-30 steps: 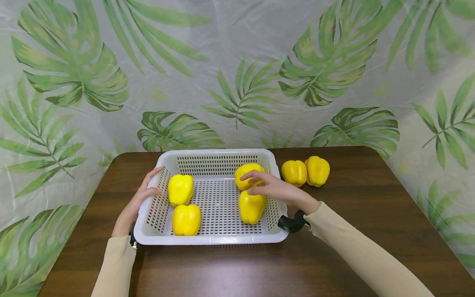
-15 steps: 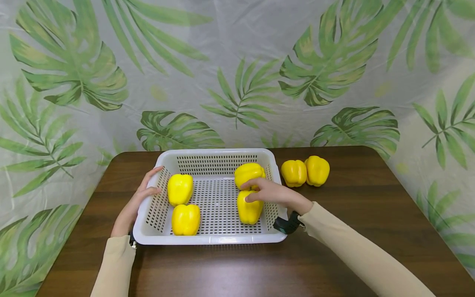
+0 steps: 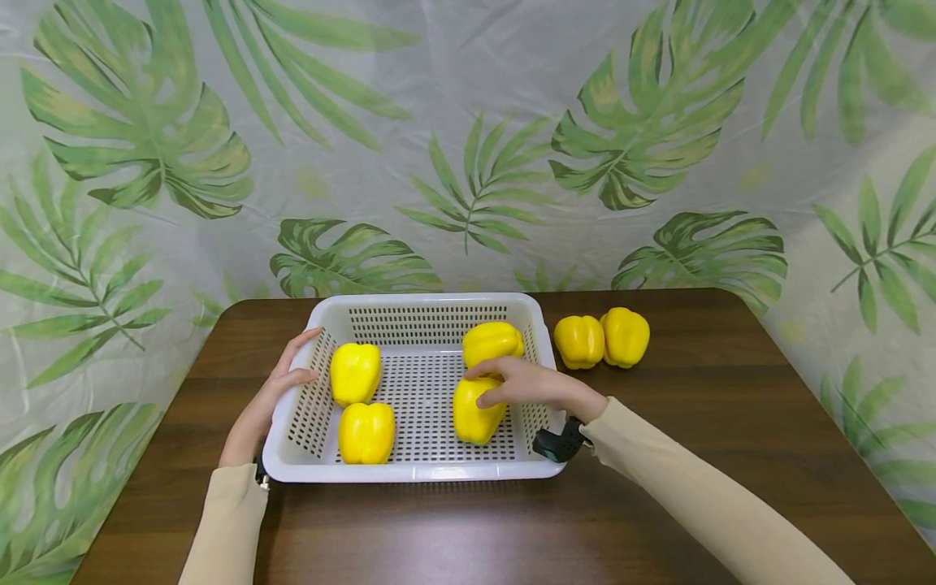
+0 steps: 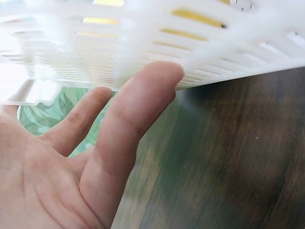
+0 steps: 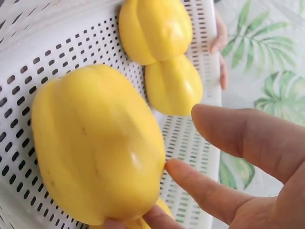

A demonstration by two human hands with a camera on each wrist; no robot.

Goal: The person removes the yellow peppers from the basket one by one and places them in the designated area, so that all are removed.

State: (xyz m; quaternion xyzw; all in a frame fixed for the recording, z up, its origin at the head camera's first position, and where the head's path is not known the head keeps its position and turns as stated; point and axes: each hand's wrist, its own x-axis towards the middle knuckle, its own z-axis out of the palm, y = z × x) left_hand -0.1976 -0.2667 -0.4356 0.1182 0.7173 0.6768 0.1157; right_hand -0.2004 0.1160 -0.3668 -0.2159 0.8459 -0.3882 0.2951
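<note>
In the head view, a white perforated basket point(image 3: 417, 473) holds several yellow bell peppers. My left hand point(image 3: 269, 400) rests against the basket's outer left wall, thumb and fingers straight and spread. Over the basket's right side, my right hand point(image 3: 530, 383) touches the near right bell pepper point(image 3: 477, 416). The right wrist view shows that pepper point(image 5: 97, 143) large; my index fingertip touches its side, and the thumb point(image 5: 238, 129) extends apart from it. Lower fingers are partly hidden. Another bell pepper point(image 3: 491, 343) lies behind it. Two more, one upper point(image 3: 356, 374) and one lower point(image 3: 367, 433), sit at left.
Outside the basket, two bell peppers stand side by side on the brown wooden table point(image 3: 702, 382), one left point(image 3: 580, 341) and one right point(image 3: 626, 337). A leaf-patterned cloth point(image 3: 468, 162) hangs behind the table.
My right hand has come down and moved left onto the near right bell pepper, which has shifted a little left. The left hand stays at the basket's wall.
</note>
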